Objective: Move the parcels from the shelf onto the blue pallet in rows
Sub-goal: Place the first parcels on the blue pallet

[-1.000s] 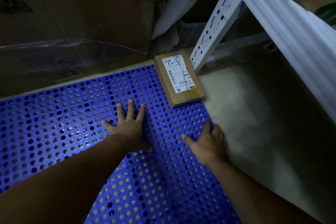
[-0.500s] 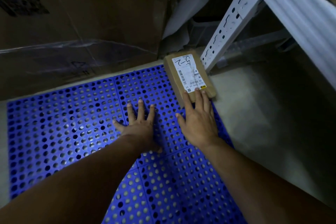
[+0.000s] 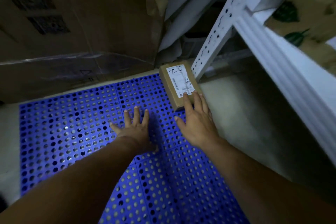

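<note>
— What has moved?
— The right hand [image 3: 195, 125] has left the blue pallet [image 3: 63, 133] edge; its straight fingers now rest on the parcel [image 3: 174, 85].
— And left to right?
— Left hand [image 3: 135, 129] flat on the pallet, fingers spread; the labelled brown parcel lies at the far right corner, just beside the white shelf upright [image 3: 216, 31].

Parcel [image 3: 179, 85]: flat brown cardboard box, white shipping label with barcodes on top, lying flat at far right corner of pallet. Pallet [image 3: 72, 133]: blue plastic, perforated with round holes, flat on floor.
</note>
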